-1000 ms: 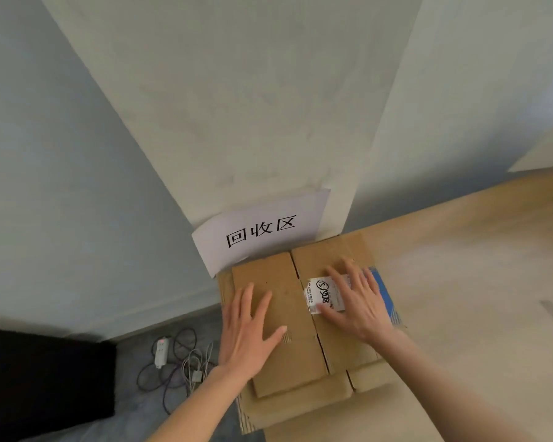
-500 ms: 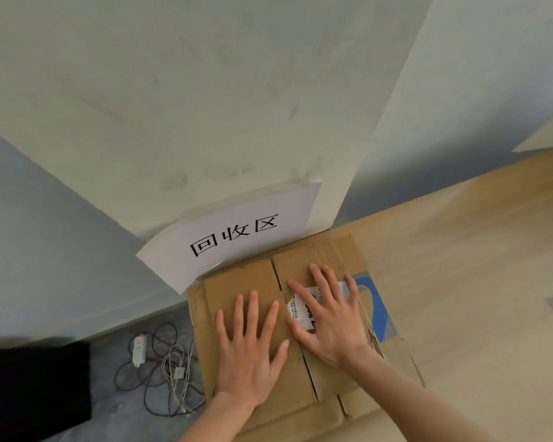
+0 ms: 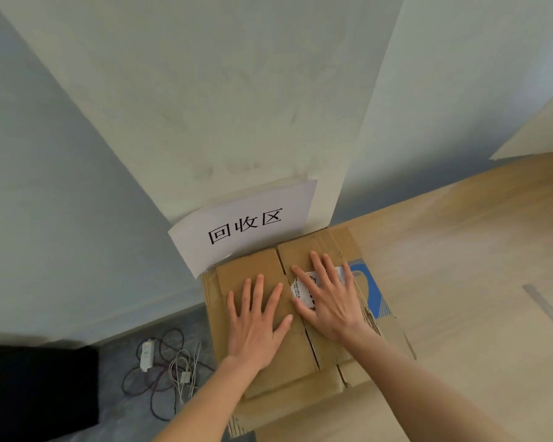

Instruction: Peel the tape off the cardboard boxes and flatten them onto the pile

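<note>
A flattened brown cardboard box (image 3: 320, 247) lies on top of a pile of flat cardboard (image 3: 288, 406) on the floor against a wall corner. My left hand (image 3: 256, 320) presses flat on the box's left flap, fingers spread. My right hand (image 3: 329, 298) presses flat on the right flap, partly covering a white printed label (image 3: 300, 290). A lower sheet with blue print (image 3: 372, 291) sticks out to the right.
A white paper sign (image 3: 246, 224) with black characters hangs on the wall just behind the pile. A tangle of cables with a white power strip (image 3: 147, 354) lies on the grey floor to the left. Wood flooring (image 3: 460, 282) extends right; a black object (image 3: 35, 390) sits lower left.
Both hands stay flat on the top box, which has settled flatter onto the pile. The view has shifted a little; the hands have barely moved.
</note>
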`<act>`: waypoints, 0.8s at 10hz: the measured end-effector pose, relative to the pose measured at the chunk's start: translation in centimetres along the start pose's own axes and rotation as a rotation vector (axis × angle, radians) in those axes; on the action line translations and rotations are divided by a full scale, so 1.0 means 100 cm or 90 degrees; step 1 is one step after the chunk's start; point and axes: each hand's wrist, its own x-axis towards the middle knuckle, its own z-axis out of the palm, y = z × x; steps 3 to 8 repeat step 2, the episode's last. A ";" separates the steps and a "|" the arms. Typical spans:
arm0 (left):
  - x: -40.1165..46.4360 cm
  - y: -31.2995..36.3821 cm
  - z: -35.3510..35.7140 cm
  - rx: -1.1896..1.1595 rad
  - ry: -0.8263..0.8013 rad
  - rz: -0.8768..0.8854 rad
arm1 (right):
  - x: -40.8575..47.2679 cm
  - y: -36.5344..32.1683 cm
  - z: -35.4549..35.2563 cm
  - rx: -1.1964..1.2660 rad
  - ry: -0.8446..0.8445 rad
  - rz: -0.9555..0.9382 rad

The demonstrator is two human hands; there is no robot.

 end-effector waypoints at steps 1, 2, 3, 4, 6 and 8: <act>-0.012 -0.001 -0.025 -0.031 0.002 0.005 | -0.013 -0.009 -0.027 0.025 -0.004 0.027; -0.038 0.008 -0.051 -0.066 0.017 0.008 | -0.044 -0.014 -0.048 0.025 0.003 0.033; -0.038 0.008 -0.051 -0.066 0.017 0.008 | -0.044 -0.014 -0.048 0.025 0.003 0.033; -0.038 0.008 -0.051 -0.066 0.017 0.008 | -0.044 -0.014 -0.048 0.025 0.003 0.033; -0.038 0.008 -0.051 -0.066 0.017 0.008 | -0.044 -0.014 -0.048 0.025 0.003 0.033; -0.038 0.008 -0.051 -0.066 0.017 0.008 | -0.044 -0.014 -0.048 0.025 0.003 0.033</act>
